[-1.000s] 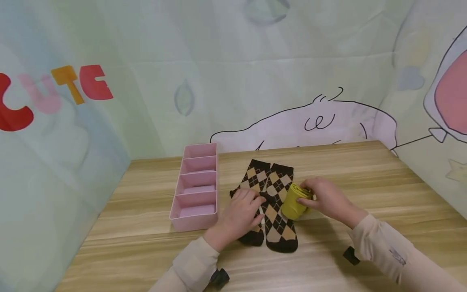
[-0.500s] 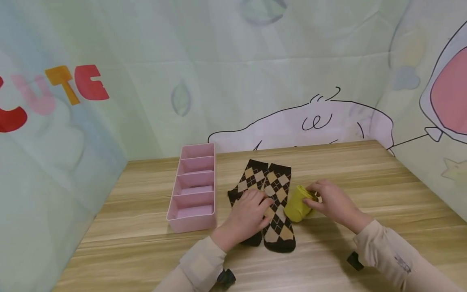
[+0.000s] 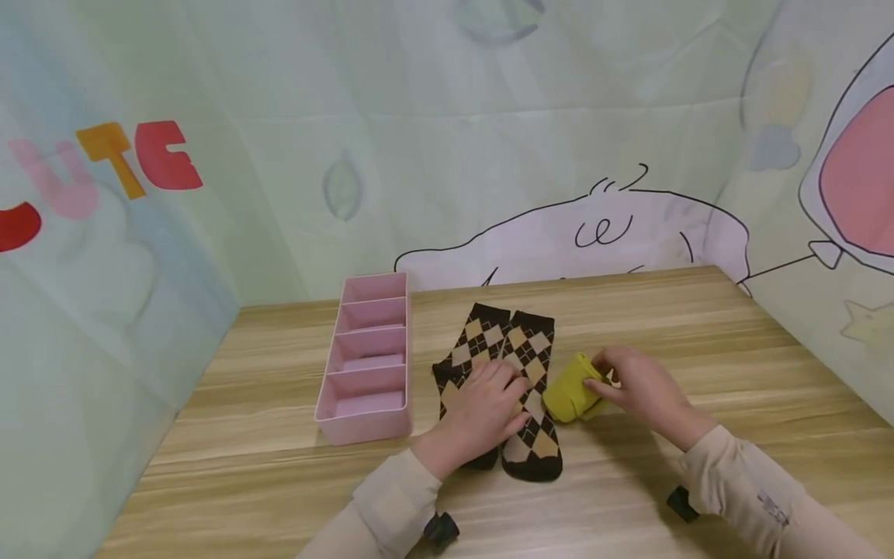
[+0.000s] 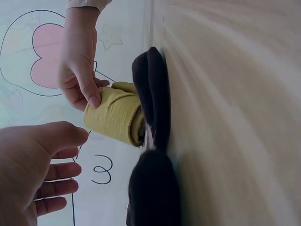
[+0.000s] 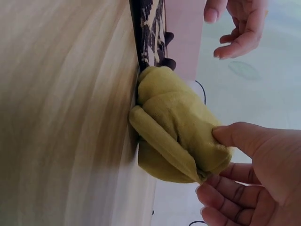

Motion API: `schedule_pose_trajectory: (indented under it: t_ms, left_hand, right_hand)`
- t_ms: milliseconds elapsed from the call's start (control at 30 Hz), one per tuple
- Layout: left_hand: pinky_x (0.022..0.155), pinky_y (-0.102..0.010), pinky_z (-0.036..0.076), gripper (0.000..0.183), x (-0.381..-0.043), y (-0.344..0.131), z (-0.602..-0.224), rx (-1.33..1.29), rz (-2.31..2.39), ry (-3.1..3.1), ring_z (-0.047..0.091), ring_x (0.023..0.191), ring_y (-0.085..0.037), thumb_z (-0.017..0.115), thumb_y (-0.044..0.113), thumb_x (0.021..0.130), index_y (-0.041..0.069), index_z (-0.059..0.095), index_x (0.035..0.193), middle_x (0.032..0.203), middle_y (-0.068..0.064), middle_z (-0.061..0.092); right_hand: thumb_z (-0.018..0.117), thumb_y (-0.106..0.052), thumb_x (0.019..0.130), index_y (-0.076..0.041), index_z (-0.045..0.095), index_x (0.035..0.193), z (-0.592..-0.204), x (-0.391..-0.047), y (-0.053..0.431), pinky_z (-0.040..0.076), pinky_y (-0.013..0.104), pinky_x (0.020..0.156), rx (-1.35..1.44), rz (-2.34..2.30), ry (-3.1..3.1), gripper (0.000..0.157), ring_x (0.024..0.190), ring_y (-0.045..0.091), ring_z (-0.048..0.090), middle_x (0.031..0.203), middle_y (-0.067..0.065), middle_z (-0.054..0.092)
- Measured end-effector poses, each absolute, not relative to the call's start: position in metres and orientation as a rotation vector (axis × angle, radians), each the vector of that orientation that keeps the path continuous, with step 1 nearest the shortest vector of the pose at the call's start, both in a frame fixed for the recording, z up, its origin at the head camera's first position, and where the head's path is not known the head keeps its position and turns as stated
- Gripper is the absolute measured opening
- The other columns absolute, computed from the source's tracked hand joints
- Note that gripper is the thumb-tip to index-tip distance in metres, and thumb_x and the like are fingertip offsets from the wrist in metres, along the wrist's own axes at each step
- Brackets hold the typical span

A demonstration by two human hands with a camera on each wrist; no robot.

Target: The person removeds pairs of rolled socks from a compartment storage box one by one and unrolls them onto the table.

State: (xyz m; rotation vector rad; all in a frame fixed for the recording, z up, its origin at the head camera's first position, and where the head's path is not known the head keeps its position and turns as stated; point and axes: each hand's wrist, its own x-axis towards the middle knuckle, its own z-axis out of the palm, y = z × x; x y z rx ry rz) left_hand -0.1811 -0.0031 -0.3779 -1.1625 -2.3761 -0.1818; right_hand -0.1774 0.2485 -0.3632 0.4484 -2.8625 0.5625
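A rolled yellow sock bundle (image 3: 569,392) leans at a tilt beside the argyle socks, its lower end down by them. My right hand (image 3: 642,388) pinches the bundle's upper end between thumb and fingers, as the right wrist view also shows. Two black, tan and beige argyle socks, a left one (image 3: 482,334) and a right one (image 3: 534,365), lie flat side by side. Above them is my left hand (image 3: 482,411), hiding part of both. In the left wrist view its fingers are loosely bent, holding nothing and apart from the yellow bundle.
A pink box (image 3: 363,431) with several compartments stands left of the socks on the wooden table (image 3: 244,419). Behind the table hangs a printed cloth backdrop (image 3: 433,155). Each sleeve has a small black piece at the cuff, the left piece (image 3: 441,530) and the right piece (image 3: 681,504).
The yellow bundle has shifted slightly right off the right argyle sock and tilted further, still in my right hand. My left hand has moved right over the socks. The view has turned slightly.
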Motion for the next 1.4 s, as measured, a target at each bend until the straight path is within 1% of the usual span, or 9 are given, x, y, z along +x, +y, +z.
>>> schedule_pose_trajectory:
  t_ms: [133,267,367,500,633,800,1000,1267,1400]
  left_hand:
    - [0.090,-0.031,0.046,0.029,-0.181,0.006,-0.379,-1.150,-0.182,-2.372,0.056,0.103,-0.016,0.071,0.027,0.083,0.014,0.066,0.108,0.104,0.000,0.062]
    - [0.098,-0.032,0.045,0.028,-0.180,0.016,-0.379,-1.128,-0.156,-2.397,0.057,0.105,-0.016,0.070,0.028,0.084,0.016,0.065,0.109,0.104,0.002,0.063]
    - [0.101,-0.032,0.043,0.031,-0.178,0.023,-0.378,-1.117,-0.154,-2.433,0.057,0.105,-0.015,0.070,0.031,0.085,0.015,0.065,0.111,0.105,0.002,0.062]
    - [0.097,-0.031,0.043,0.032,-0.177,0.031,-0.379,-1.097,-0.164,-2.472,0.057,0.103,-0.014,0.070,0.034,0.085,0.016,0.064,0.110,0.105,0.003,0.062]
    - [0.093,-0.029,0.043,0.032,-0.178,0.037,-0.381,-1.071,-0.159,-2.500,0.056,0.102,-0.013,0.069,0.036,0.085,0.016,0.063,0.109,0.105,0.003,0.062]
    - [0.093,-0.027,0.043,0.033,-0.181,0.047,-0.385,-1.042,-0.186,-2.565,0.056,0.103,-0.012,0.070,0.039,0.085,0.017,0.064,0.108,0.107,0.005,0.063]
    - [0.086,-0.026,0.042,0.030,-0.185,0.053,-0.389,-1.058,-0.197,-2.583,0.056,0.100,-0.011,0.070,0.039,0.085,0.018,0.065,0.106,0.107,0.006,0.065]
    - [0.088,-0.026,0.042,0.029,-0.191,0.052,-0.393,-1.040,-0.249,-2.585,0.057,0.102,-0.011,0.072,0.038,0.084,0.019,0.066,0.105,0.108,0.007,0.065]
    - [0.089,-0.027,0.043,0.029,-0.192,0.052,-0.396,-1.043,-0.268,-2.595,0.057,0.104,-0.011,0.072,0.036,0.084,0.019,0.066,0.106,0.109,0.006,0.066]
  right_hand:
    - [0.072,-0.021,0.084,-0.003,0.068,0.093,-0.365,-0.175,0.249,0.051,0.033,0.063,0.421,0.556,-2.845,0.021,0.071,0.015,0.060,0.081,0.005,0.068]
    - [0.072,-0.021,0.083,-0.003,0.068,0.090,-0.367,-0.173,0.250,0.049,0.032,0.060,0.391,0.542,-2.832,0.019,0.069,0.015,0.058,0.079,0.005,0.067]
    - [0.072,-0.022,0.083,-0.004,0.068,0.087,-0.368,-0.172,0.251,0.047,0.029,0.057,0.358,0.544,-2.840,0.019,0.065,0.013,0.056,0.077,0.005,0.067]
    - [0.072,-0.024,0.084,-0.004,0.068,0.086,-0.369,-0.170,0.250,0.047,0.029,0.057,0.299,0.577,-2.872,0.020,0.065,0.012,0.056,0.077,0.004,0.068]
    - [0.071,-0.026,0.085,-0.004,0.069,0.089,-0.368,-0.168,0.251,0.047,0.029,0.057,0.243,0.608,-2.916,0.023,0.066,0.013,0.057,0.080,0.005,0.070]
    - [0.069,-0.029,0.086,-0.003,0.069,0.091,-0.369,-0.167,0.252,0.046,0.028,0.058,0.184,0.625,-2.945,0.027,0.067,0.012,0.057,0.083,0.007,0.070]
    - [0.069,-0.031,0.086,-0.004,0.069,0.090,-0.371,-0.162,0.254,0.046,0.029,0.057,0.158,0.608,-2.937,0.028,0.066,0.012,0.059,0.083,0.007,0.071]
    - [0.071,-0.032,0.085,-0.003,0.069,0.089,-0.378,-0.162,0.261,0.046,0.029,0.059,0.152,0.697,-2.942,0.029,0.067,0.012,0.057,0.081,0.006,0.071]
    - [0.071,-0.031,0.085,0.000,0.063,0.097,-0.381,-0.163,0.264,0.048,0.031,0.061,0.135,0.746,-2.960,0.034,0.071,0.016,0.062,0.085,0.010,0.071]
